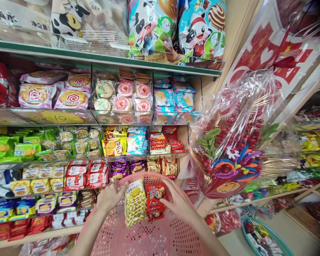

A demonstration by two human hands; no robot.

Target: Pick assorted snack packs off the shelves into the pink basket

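Observation:
A pink perforated plastic basket (128,240) is in front of me, below the shelves. Inside it lies an overlapping row of yellow-and-white biscuit packets (135,204), with red snack packets (155,201) close on their right. My left hand (109,197) reaches over the basket's left side, its fingertips at the left edge of the yellow packets. From the right comes my right hand (176,199), thumb and fingers spread apart at the right edge of the red packets. Whether either hand bears any weight cannot be seen.
Glass-fronted shelf compartments hold wrapped biscuits (37,95), red packets (86,174) and purple packets (119,170). A cellophane-wrapped bouquet (232,156) juts out at the right. At the lower right, a teal basket (246,231) holds mixed packets. Large cow-print bags (152,32) stand above.

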